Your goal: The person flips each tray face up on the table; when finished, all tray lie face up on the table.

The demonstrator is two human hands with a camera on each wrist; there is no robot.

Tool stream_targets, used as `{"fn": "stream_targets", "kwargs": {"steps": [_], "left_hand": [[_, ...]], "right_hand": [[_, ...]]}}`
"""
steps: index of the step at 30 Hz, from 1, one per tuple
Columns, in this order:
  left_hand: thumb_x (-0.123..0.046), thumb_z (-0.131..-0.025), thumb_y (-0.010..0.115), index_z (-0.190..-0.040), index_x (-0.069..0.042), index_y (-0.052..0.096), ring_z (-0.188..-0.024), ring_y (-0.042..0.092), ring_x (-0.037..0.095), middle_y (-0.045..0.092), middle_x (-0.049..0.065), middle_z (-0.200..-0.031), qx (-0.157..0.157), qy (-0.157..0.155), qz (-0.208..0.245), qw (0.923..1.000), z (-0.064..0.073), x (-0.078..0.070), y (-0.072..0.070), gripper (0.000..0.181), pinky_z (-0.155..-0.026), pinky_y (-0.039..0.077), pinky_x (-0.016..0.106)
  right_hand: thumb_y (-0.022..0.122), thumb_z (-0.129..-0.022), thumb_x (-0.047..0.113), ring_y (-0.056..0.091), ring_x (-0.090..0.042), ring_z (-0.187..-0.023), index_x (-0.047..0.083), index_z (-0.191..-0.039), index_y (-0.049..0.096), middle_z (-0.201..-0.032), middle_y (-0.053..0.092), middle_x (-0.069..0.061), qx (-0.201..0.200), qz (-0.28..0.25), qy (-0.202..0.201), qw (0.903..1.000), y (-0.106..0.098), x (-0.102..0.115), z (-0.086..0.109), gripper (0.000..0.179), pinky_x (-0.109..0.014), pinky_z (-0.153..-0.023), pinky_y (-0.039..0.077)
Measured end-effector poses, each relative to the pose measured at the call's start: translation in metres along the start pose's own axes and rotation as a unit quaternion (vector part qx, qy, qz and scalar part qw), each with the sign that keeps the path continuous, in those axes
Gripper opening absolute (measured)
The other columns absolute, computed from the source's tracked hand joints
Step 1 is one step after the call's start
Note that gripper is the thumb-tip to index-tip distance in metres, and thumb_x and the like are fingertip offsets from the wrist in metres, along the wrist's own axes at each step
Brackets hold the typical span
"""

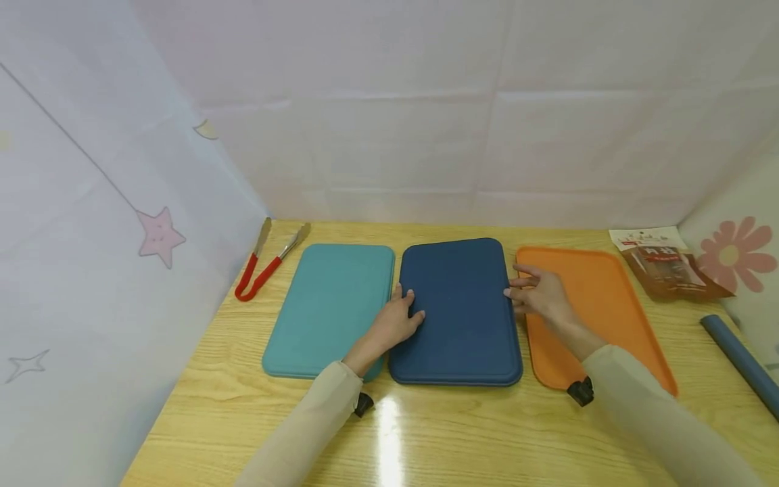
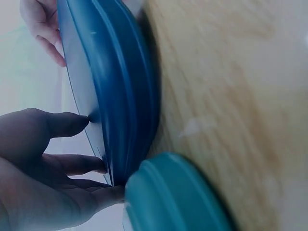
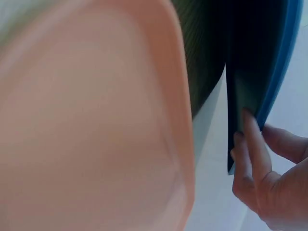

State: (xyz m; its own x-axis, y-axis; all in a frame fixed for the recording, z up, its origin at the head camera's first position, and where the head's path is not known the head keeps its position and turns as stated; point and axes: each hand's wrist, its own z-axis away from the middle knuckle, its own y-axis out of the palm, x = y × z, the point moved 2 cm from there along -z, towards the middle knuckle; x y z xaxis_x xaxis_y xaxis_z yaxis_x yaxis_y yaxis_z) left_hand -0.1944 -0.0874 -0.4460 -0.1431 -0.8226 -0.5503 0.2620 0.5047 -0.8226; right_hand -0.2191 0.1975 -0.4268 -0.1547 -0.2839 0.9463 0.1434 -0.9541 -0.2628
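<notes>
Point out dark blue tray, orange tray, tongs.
Dark blue tray (image 1: 458, 312): head view, middle of flat face.
Orange tray (image 1: 599, 301): head view, bare inner surface.
Tongs (image 1: 266, 274): head view, one red handle.

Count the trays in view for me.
3 show from above: the teal tray at left, the navy tray in the middle, the orange tray at right. More could be hidden underneath.

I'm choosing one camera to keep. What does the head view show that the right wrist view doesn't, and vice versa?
Only head: the left hand, teal tray, red-handled tongs, brown packet and blue-grey roll.
Only right wrist: the underside of the dark blue tray, with fingertips against it.
Both: that tray's edge, the right hand and orange tray.
</notes>
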Motion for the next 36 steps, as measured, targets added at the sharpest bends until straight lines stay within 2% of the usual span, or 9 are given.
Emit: {"fn": "stream_targets", "kwargs": {"steps": [5, 12, 18, 22, 26, 30, 33, 36], "left_hand": [[-0.027, -0.101, 0.053, -0.146, 0.007, 0.032, -0.140, 0.025, 0.043, 0.014, 0.032, -0.153, 0.007, -0.002, 0.015, 0.9999, -0.002, -0.001, -0.002, 0.060, -0.106, 0.036, 0.052], [-0.029, -0.103, 0.047, -0.147, 0.007, 0.030, -0.141, 0.023, 0.041, 0.015, 0.030, -0.154, 0.014, -0.004, 0.027, 0.9995, -0.009, -0.001, -0.002, 0.059, -0.110, 0.030, 0.051], [-0.029, -0.105, 0.042, -0.148, 0.006, 0.028, -0.144, 0.018, 0.037, 0.014, 0.026, -0.156, 0.022, -0.006, 0.052, 0.9984, -0.006, -0.002, -0.002, 0.058, -0.113, 0.025, 0.049], [-0.027, -0.104, 0.043, -0.148, 0.006, 0.029, -0.144, 0.019, 0.037, 0.016, 0.026, -0.156, 0.028, 0.000, 0.074, 0.9969, 0.002, -0.005, -0.003, 0.056, -0.113, 0.025, 0.049], [-0.028, -0.104, 0.045, -0.147, 0.005, 0.031, -0.143, 0.021, 0.038, 0.018, 0.026, -0.155, 0.041, 0.007, 0.087, 0.9953, 0.014, -0.007, -0.004, 0.056, -0.112, 0.026, 0.051], [-0.029, -0.104, 0.045, -0.147, 0.004, 0.032, -0.143, 0.022, 0.038, 0.019, 0.025, -0.155, 0.053, 0.011, 0.096, 0.9940, 0.028, -0.007, -0.003, 0.056, -0.112, 0.027, 0.051], [-0.031, -0.104, 0.045, -0.148, 0.003, 0.032, -0.143, 0.022, 0.036, 0.021, 0.023, -0.155, 0.057, 0.014, 0.102, 0.9931, 0.038, -0.008, -0.003, 0.056, -0.112, 0.027, 0.050], [-0.032, -0.104, 0.044, -0.148, 0.001, 0.033, -0.143, 0.023, 0.035, 0.023, 0.020, -0.156, 0.059, 0.021, 0.103, 0.9927, 0.048, -0.012, -0.003, 0.056, -0.112, 0.028, 0.050]], "right_hand": [[0.066, -0.092, 0.007, 0.066, -0.007, -0.084, 0.005, -0.151, 0.030, -0.133, 0.046, -0.031, 0.039, -0.035, 0.031, 0.9981, -0.008, 0.003, -0.006, 0.069, -0.037, -0.078, 0.057], [0.064, -0.093, 0.007, 0.062, -0.004, -0.092, 0.004, -0.153, 0.022, -0.149, 0.024, -0.028, 0.109, -0.102, 0.063, 0.9868, -0.017, 0.016, -0.009, 0.074, -0.035, -0.086, 0.054], [0.065, -0.093, 0.011, 0.056, -0.009, -0.107, 0.006, -0.155, 0.016, -0.156, 0.013, -0.025, 0.134, -0.107, 0.064, 0.9832, -0.017, 0.025, -0.006, 0.079, -0.035, -0.090, 0.053], [0.064, -0.094, 0.013, 0.054, -0.009, -0.107, 0.007, -0.156, 0.013, -0.156, 0.008, -0.025, 0.142, -0.116, 0.059, 0.9813, -0.016, 0.032, -0.003, 0.080, -0.033, -0.090, 0.052], [0.064, -0.095, 0.014, 0.059, -0.007, -0.099, 0.007, -0.155, 0.014, -0.151, 0.017, -0.023, 0.141, -0.128, 0.056, 0.9801, -0.014, 0.041, 0.002, 0.079, -0.030, -0.087, 0.053], [0.065, -0.094, 0.014, 0.061, -0.010, -0.096, 0.005, -0.154, 0.017, -0.135, 0.036, -0.015, 0.139, -0.136, 0.057, 0.9793, -0.010, 0.050, 0.006, 0.077, -0.029, -0.085, 0.053], [0.065, -0.094, 0.013, 0.062, -0.010, -0.094, 0.004, -0.153, 0.017, -0.124, 0.042, -0.010, 0.138, -0.141, 0.056, 0.9788, -0.007, 0.057, 0.008, 0.077, -0.029, -0.084, 0.054], [0.063, -0.095, 0.013, 0.062, -0.008, -0.094, 0.003, -0.154, 0.014, -0.131, 0.041, -0.014, 0.139, -0.149, 0.049, 0.9777, -0.006, 0.065, 0.009, 0.078, -0.029, -0.085, 0.054]]}}
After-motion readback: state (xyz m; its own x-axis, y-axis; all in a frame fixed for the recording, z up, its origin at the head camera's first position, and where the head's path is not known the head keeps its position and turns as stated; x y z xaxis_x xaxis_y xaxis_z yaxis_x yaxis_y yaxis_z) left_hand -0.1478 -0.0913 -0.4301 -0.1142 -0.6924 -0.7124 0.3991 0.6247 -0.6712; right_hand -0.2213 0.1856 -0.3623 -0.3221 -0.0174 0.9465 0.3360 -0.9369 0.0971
